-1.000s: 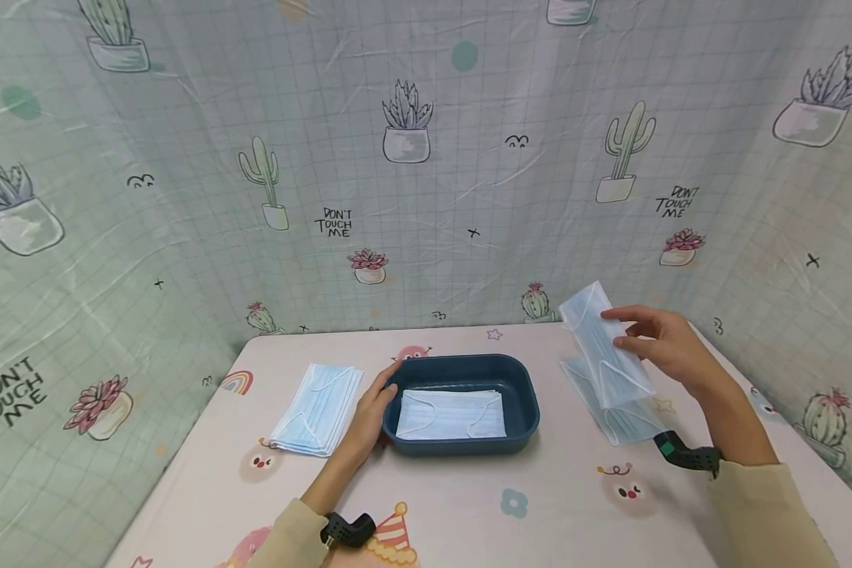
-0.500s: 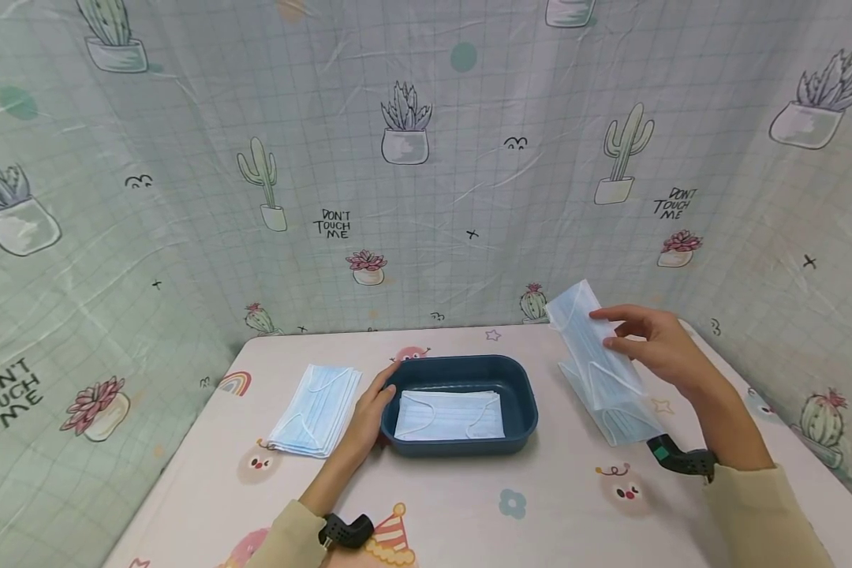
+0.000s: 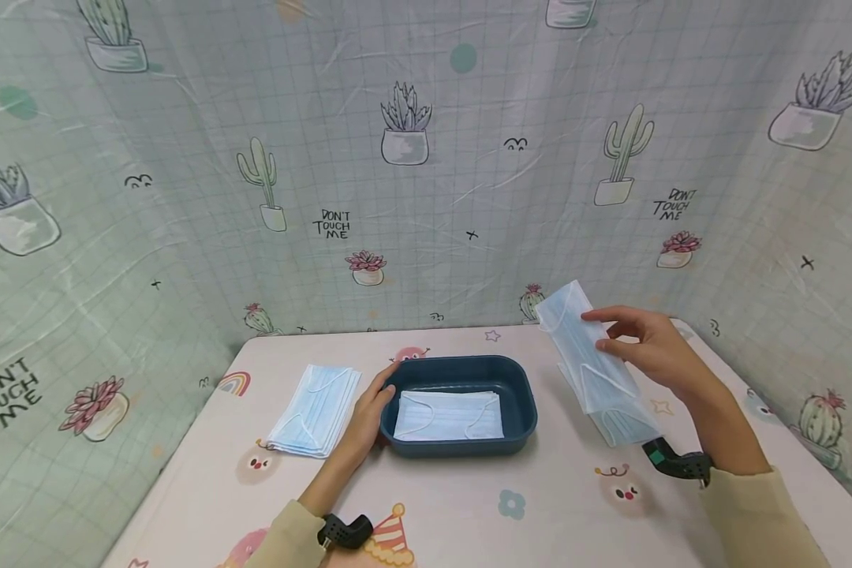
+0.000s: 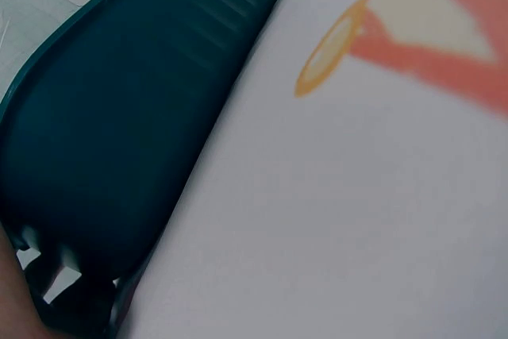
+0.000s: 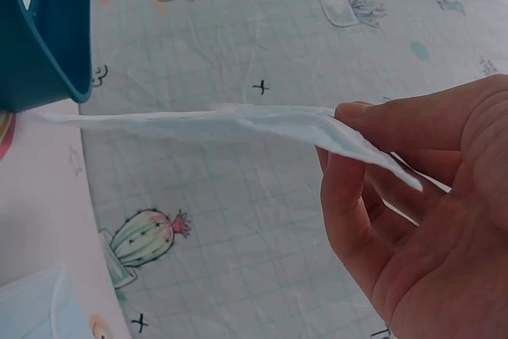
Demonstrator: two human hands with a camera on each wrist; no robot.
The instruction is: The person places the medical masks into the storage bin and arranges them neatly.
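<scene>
My right hand (image 3: 646, 339) pinches a pale blue face mask (image 3: 575, 327) near its upper end, thumb on one face and fingers on the other. The mask hangs tilted above a pile of masks (image 3: 621, 430) on the table's right side, partly covering it. Edge-on in the right wrist view, the held mask (image 5: 214, 121) looks thin and slightly bent. My left hand (image 3: 369, 406) holds the left end of a dark blue plastic box (image 3: 461, 450); some fingers are hidden. Inside the box, masks (image 3: 449, 416) lie flat with white ear loops showing.
Another stack of masks (image 3: 315, 410) lies left of the box, beside my left forearm. The table (image 3: 454, 521) has a printed pale cover. A cactus-patterned cloth (image 3: 426, 197) rises behind it and along both sides.
My right hand has moved slightly left with the pinched mask, whose upper end has also shifted left. The left hand and the box stay in place.
</scene>
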